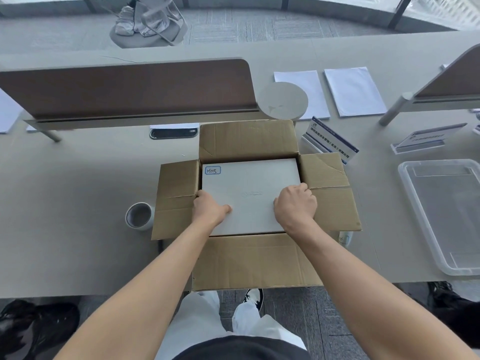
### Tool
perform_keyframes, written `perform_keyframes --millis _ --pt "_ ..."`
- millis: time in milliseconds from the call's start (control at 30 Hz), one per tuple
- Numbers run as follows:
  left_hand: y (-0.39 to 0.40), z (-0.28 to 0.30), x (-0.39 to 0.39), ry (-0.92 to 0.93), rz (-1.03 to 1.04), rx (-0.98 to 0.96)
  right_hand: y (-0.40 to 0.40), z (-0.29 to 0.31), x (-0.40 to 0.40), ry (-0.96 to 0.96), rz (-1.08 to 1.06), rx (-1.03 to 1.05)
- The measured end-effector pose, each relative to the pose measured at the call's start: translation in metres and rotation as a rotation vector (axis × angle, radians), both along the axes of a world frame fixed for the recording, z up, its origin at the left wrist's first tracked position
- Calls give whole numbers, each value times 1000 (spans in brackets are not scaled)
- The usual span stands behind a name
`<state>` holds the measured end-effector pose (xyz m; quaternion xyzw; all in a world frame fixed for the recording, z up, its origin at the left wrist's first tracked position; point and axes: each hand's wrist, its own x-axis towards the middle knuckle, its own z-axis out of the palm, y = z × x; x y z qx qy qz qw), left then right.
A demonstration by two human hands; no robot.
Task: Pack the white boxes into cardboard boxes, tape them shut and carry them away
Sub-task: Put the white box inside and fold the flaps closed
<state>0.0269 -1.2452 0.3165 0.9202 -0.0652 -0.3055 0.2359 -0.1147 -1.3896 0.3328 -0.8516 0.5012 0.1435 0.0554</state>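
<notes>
Gripping white box (pixel 249 188) sides, left hand (pixel 209 207), right hand (pixel 296 203), inside open cardboard box (pixel 246 137), arms outstretched

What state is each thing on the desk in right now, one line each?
Carton: open, all four flaps out.
White box: closed, inside carton.
Left hand: grips box's left edge.
Right hand: grips box's right edge.
Tape roll: on desk, untouched.
Bin: lidless.

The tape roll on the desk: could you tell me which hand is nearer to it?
Left. The left hand grips the white box just right of the tape roll; the right hand is farther right.
</notes>
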Motion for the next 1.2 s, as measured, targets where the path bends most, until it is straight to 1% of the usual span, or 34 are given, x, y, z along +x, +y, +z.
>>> perform_keyframes --millis 133,267,333,400,500,533,667,733,800,867,900,967,1067,1200 --pt "7 -5 1 -17 -28 -23 -5 0 -7 -40 16 -7" --pt "14 -8 3 -29 -57 -59 -8 -7 -16 -152 -3 20" --pt "15 -9 3 -30 -62 -65 -8 -6 -17 -175 -1 29" --pt "15 -8 2 -28 -64 -65 -7 -5 -18 -158 16 5" --pt "13 -8 3 -27 -83 -51 -7 -1 -20 -62 68 -92" --pt "13 -7 4 -21 -85 -46 -8 0 -21 -54 73 -96" --pt "8 -4 4 -11 -120 27 -8 -2 -21 -139 19 4" --pt "2 1 -4 -71 -192 127 -6 -3 -23 -195 -8 23" --pt "-9 8 -17 -212 -309 263 -4 -1 -25 -204 -18 12" --pt "-19 14 -33 -331 -414 331 -6 0 -30 -188 0 -1" --pt "-24 15 -40 -359 -475 326 -8 -1 -35 -211 4 16" --pt "-34 15 -55 -360 -605 266 -14 -3 -46 -338 -25 88" --pt "-50 14 -71 -349 -753 191 -27 -3 -68 -565 -162 145" --pt "-73 14 -86 -266 -850 154 -54 -4 -94 -676 -359 159"
